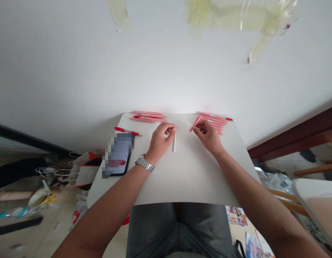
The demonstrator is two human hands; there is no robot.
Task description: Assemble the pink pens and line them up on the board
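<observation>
Well out to the left of your left hand (160,138), a phone (128,156) lies along the table's left edge; its screen is pixelated, so you can't read it. A red pen (125,130) sits between the phone's top end and the far rows. Just beyond your left hand, pink pens (148,113) lie in a loose group, with a red one among them. That hand curls narrow, thumb and index tips almost meeting at the top of a slim white stick (174,143). The stick's upper end is covered there, so you cannot tell whether they grip it.

Between your hands the tabletop (179,175) gives you open room, running back to the near edge at your lap; ahead, the far edge meets the wall (166,71).

Your right hand (207,134) pinches a pink pen piece (196,123) between thumb and fingers, its tilted body partly masked by them. Just beyond and right of that hand, a row of pink pens (219,124) lies partly hidden behind your knuckles.
</observation>
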